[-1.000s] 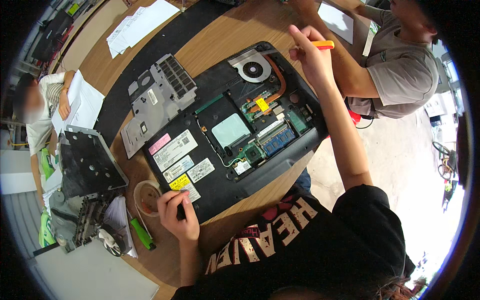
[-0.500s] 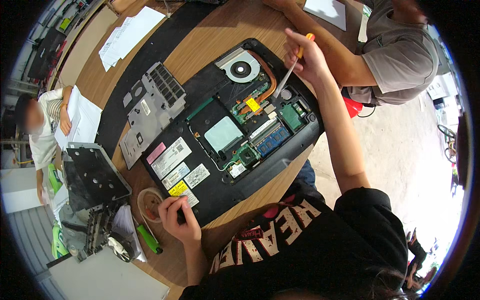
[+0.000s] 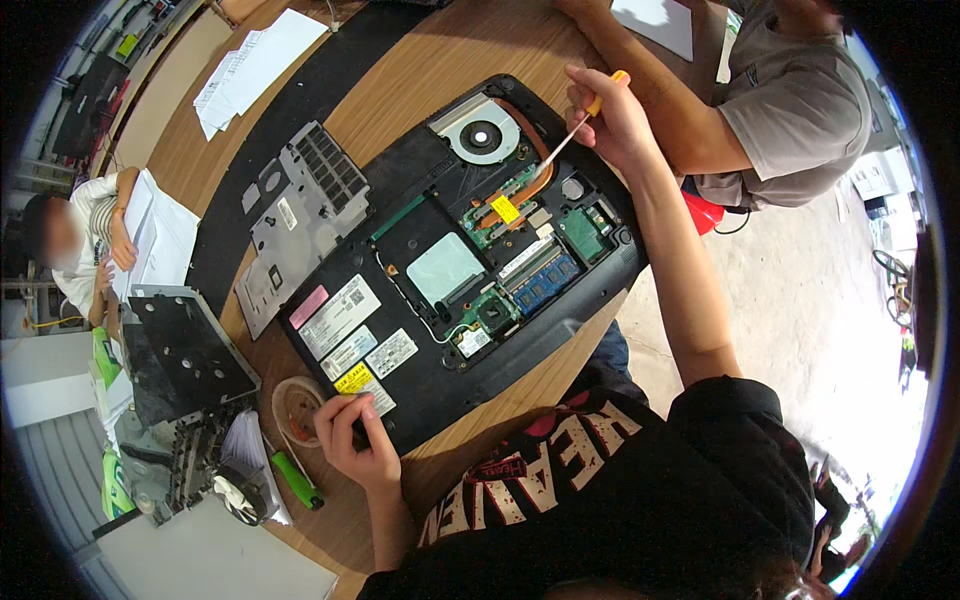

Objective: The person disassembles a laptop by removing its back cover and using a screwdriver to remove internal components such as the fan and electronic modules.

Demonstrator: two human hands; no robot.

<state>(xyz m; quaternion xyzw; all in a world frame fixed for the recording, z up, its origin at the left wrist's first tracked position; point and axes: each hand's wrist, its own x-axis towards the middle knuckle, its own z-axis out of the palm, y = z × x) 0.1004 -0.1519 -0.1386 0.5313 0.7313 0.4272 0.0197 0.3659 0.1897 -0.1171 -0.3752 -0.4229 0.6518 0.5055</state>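
Note:
An upturned black laptop [image 3: 470, 375] lies on the table with its inside exposed. My right hand [image 3: 617, 125] is closed around the yellow-orange handle of a screwdriver [image 3: 570, 140]. Its thin shaft slants down to the left, with the tip over the copper heat pipe [image 3: 541, 182], below the round fan [image 3: 482, 138]. Whether the tip touches anything, I cannot tell. The blue memory module [image 3: 545, 284] sits nearer to me. My left hand [image 3: 358, 440] grips the laptop's near left corner by the yellow label [image 3: 353, 380], fingers bent at the edge.
Left of the laptop lies its removed grey bottom cover [image 3: 300, 215]. Nearer are a round plastic tub [image 3: 296, 410], a green-handled screwdriver [image 3: 297, 481] and a pile of dismantled parts [image 3: 190, 370]. One person sits across to the right; another is at the left, by papers [image 3: 165, 240].
The screwdriver tip has swung left, from beside the round coin cell to over the copper heat pipe. My left hand still grips the laptop's corner.

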